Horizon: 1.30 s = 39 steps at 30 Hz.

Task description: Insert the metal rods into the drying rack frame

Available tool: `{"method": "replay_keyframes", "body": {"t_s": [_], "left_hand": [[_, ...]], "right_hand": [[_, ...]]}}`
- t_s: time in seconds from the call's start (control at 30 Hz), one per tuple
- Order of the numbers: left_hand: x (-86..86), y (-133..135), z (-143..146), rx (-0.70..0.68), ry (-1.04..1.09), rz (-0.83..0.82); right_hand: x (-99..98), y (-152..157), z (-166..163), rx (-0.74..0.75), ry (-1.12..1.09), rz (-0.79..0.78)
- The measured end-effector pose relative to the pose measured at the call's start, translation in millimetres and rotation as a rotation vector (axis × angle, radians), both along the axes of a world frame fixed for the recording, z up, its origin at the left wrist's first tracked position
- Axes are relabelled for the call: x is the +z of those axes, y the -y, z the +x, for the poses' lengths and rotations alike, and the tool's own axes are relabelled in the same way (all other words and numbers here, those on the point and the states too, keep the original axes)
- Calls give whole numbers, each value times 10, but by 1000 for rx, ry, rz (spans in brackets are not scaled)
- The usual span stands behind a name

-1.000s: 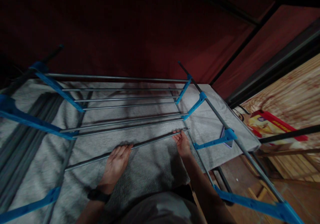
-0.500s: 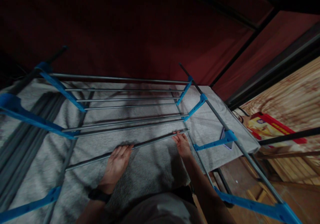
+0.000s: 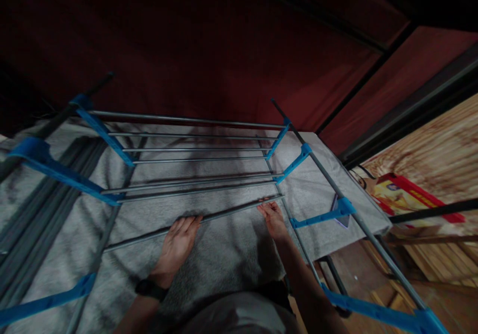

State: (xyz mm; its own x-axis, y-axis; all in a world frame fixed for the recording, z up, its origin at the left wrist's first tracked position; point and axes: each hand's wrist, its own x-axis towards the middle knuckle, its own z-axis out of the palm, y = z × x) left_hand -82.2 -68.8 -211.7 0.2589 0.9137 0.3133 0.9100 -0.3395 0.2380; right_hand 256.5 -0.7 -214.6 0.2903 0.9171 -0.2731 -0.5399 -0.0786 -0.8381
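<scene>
A loose grey metal tube (image 3: 227, 211) lies slantwise between the two sides of a partly assembled rack with blue plastic brackets (image 3: 323, 217). My left hand (image 3: 180, 238) is closed over the middle of this tube, with a dark band on the wrist. Near the tube's right end, the fingers of my right hand (image 3: 272, 216) grip it, just left of the rack's right side. Several crossbars (image 3: 201, 150) span the brackets farther back. The undersides of both hands are hidden.
Several grey tubes (image 3: 48, 199) lie bundled at the left on the grey cloth (image 3: 231, 249). A flat dark object (image 3: 341, 213) rests behind a right bracket. Beyond the table edge is a red and yellow box (image 3: 411, 194). Dark red fabric (image 3: 186, 50) hangs behind.
The view has shifted slightly, so the rack appears a little farther right. Both hands keep their places on the tube, which has hardly moved against the rack.
</scene>
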Motion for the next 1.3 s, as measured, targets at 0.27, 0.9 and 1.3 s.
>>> {"method": "replay_keyframes", "body": {"t_s": [0.27,0.9,1.3], "left_hand": [[-43,10,-20,-8,-13,42],[-69,13,-12,-13,-90,114],[-149,22,-39,-34,-39,125]], "right_hand": [[-24,-36,13,-33,-18,-20],[33,-10,36,51,5,-37],[70,77,-221,143,-33,-62]]}}
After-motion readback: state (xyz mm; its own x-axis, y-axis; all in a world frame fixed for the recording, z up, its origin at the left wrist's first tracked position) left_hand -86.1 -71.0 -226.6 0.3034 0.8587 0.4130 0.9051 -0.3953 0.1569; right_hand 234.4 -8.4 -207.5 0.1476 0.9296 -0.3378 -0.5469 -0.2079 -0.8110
